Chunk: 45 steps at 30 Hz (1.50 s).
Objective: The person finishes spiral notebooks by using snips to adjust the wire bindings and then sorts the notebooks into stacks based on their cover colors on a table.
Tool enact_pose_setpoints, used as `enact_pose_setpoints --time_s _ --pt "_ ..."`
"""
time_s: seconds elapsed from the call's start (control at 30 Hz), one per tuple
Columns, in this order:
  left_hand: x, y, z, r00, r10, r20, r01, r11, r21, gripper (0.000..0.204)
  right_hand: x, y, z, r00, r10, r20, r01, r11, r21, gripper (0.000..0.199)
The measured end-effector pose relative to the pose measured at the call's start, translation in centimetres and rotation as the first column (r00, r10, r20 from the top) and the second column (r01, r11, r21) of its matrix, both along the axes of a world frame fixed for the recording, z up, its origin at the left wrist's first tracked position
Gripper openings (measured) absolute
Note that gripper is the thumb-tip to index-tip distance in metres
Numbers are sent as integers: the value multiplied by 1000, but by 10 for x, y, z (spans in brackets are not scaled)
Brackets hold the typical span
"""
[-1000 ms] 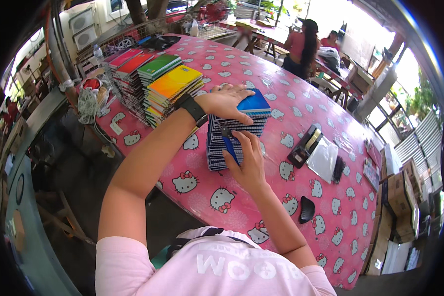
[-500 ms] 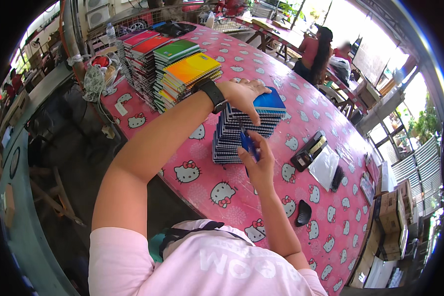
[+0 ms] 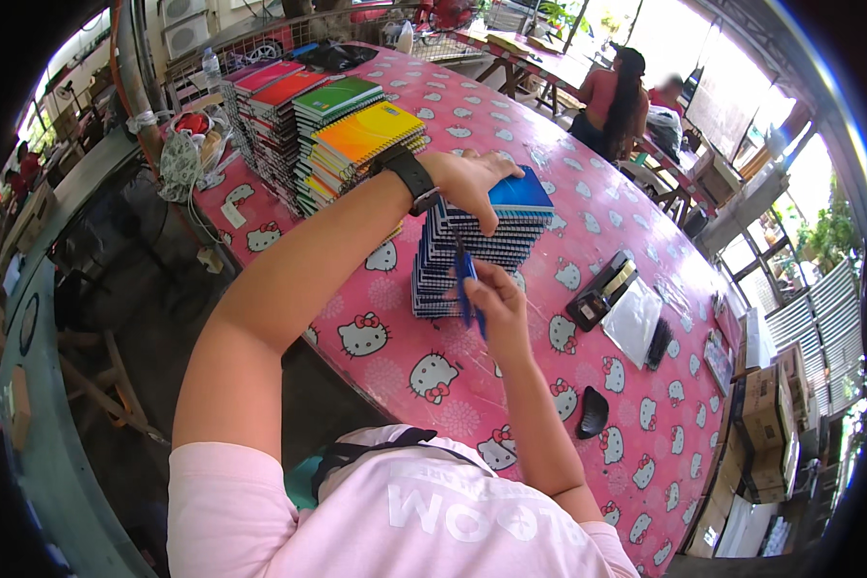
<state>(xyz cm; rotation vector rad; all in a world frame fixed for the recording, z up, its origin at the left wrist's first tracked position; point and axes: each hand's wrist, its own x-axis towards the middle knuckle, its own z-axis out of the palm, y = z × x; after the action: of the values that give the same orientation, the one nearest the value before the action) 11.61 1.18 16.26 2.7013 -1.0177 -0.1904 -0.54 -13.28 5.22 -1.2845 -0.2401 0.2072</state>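
Note:
A tall stack of blue spiral notebooks stands on the table in front of me, its wire bindings toward me. My left hand, open, rests across the left part of the top blue notebook, fingers stretched out and thumb down by the bound edge. Held in my right hand is a pair of blue-handled pliers. Their dark tip points up at the bindings, just below my left thumb. I cannot tell whether the tip touches a wire.
Left of the blue stack stand piles of yellow, green and red notebooks. To the right lie a black device, a clear plastic sheet, a bundle of black wires and a black dish-like piece. Cardboard boxes sit at far right.
My right hand has shifted slightly left and turned, so the pliers now stand more upright and their handles show apart. My left hand stays on the stack.

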Motion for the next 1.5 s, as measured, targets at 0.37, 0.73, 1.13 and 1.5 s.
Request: enact_pose_setpoints --time_s 0.37,0.73,1.13,1.5 --pt "-7 -1 4 993 102 62 -108 990 92 106 -4 8 -3 562 -72 824 655 647 -391 49" --pt "-8 -2 -2 992 104 75 -109 992 65 102 0 8 -14 821 -134 555 383 850 -362 43" --pt "-5 -2 -5 991 99 92 -105 992 70 102 -3 13 -12 486 -16 874 748 525 -406 47" --pt "-6 -2 -7 990 97 103 -103 994 48 101 -6 6 -17 902 -169 396 301 905 -300 45"
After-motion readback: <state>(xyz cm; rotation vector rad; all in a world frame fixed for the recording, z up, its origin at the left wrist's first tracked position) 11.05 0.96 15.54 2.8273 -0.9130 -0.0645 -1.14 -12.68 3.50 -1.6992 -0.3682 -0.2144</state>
